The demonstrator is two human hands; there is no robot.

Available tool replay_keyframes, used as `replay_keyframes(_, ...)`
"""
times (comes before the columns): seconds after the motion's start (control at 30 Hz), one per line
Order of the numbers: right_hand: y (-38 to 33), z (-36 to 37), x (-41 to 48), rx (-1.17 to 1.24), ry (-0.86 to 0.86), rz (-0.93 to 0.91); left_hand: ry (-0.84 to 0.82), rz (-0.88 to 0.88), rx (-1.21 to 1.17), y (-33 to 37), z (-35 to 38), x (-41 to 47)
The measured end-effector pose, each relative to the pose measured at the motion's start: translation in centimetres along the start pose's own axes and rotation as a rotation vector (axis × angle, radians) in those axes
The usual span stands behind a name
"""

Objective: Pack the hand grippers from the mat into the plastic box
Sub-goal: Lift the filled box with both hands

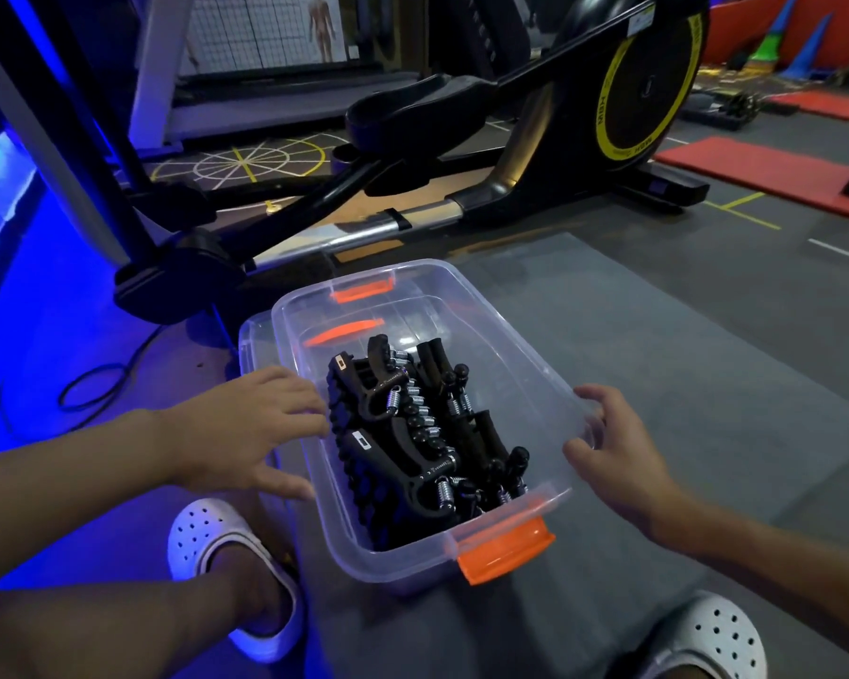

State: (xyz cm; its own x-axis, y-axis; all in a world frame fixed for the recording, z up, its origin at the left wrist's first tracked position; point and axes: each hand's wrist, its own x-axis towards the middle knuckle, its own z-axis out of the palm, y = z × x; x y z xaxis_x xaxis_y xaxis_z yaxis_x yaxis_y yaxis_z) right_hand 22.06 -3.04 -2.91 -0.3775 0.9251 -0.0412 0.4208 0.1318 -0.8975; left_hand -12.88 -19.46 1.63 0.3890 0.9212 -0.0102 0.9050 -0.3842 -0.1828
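On the left edge of the grey mat (682, 345), seen from the head camera, the clear plastic box (528, 357) stands open-topped with its long sides running away from the person, and its left side reaches to or just past that edge of the mat. The black hand grippers (412, 433) are all inside it, packed close in a heap along the left wall and the near end, their metal springs showing between the handles. An orange latch (506, 548) hangs at the near end of the box and a second orange latch (362, 290) sits at the far end. A second clear plastic edge shows just beside the box's left wall; what it belongs to cannot be told. The left hand (246, 423) is spread wide, fingers nearly straight and thumb out, with its fingertips at the left wall of the box; it has hold of nothing. The right hand (618, 458) is also spread, fingers loosely bent, at the right rim, with the forefinger about touching it; no firm hold on the rim can be made out. A white perforated clog (226, 556) rests on the floor left of the box, and another clog (711, 639) lies at the near edge of the mat. Beyond the mat's far edge stands a black elliptical trainer (609, 120) with a yellow ring on its wheel housing, a black cable (94, 392) loops on the blue-lit floor to the left, and red mats (765, 171) lie far right.
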Motion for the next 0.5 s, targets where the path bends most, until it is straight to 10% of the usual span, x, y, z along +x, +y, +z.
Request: replay_keyframes(0.5, 0.9, -2.8, 4.0, -0.075, 0.215, 0.043, -0.029, -0.393, -0.12, 8.3, 0.6, 6.4)
